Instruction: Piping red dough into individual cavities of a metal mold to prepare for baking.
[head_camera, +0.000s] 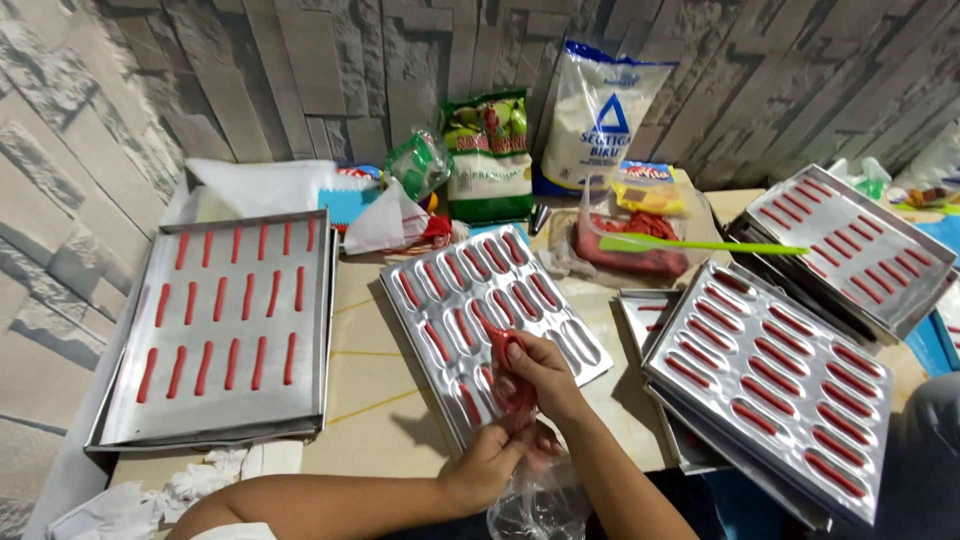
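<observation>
The right hand (535, 372) is closed around the upper part of a clear piping bag (512, 385) of red batter, over the near end of the oval-welled mould tray (490, 310) on the table (365, 380). The left hand (490, 465) grips the bag's lower end, whose loose plastic is cut off by the picture's bottom edge. The bag's tip is hidden behind the fingers. A flat tray (225, 320) of red strips lies to the left, a filled mould tray (775, 375) to the right, overlapping others partly hidden beneath.
</observation>
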